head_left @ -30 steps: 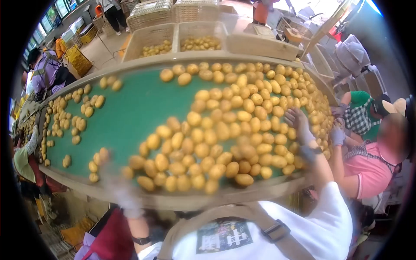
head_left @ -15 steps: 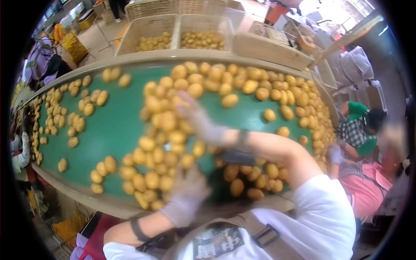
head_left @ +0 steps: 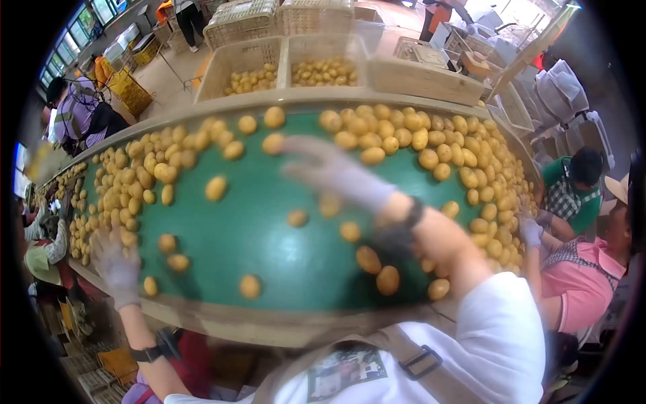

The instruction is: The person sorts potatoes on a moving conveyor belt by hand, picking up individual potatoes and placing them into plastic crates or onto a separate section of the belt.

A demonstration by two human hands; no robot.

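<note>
My left hand (head_left: pixel 118 268), in a pale glove, is at the near left edge of a green belt (head_left: pixel 262 195). Its fingers are spread against a mass of yellow potatoes (head_left: pixel 128 180), holding none. Over the middle of the belt, my gloved right hand (head_left: pixel 330 172) reaches left with its fingers stretched out, blurred by motion. Its fingertips are right beside one potato (head_left: pixel 272 143). Several single potatoes lie scattered between my hands, among them one by the near rim (head_left: pixel 249 287). On the right a dense heap of potatoes (head_left: pixel 484 168) lines the belt.
Beyond the belt's far rim stand two crates (head_left: pixel 252 64) partly filled with potatoes and a wooden box (head_left: pixel 424 82). A person in a pink shirt (head_left: pixel 585 289) and another in a green shirt (head_left: pixel 572 195) are at the right end. Other people stand at the left.
My left hand has swept far left, and the potatoes that lay in the middle are now massed on the left. My right hand has moved slightly up, and the belt's middle is mostly bare.
</note>
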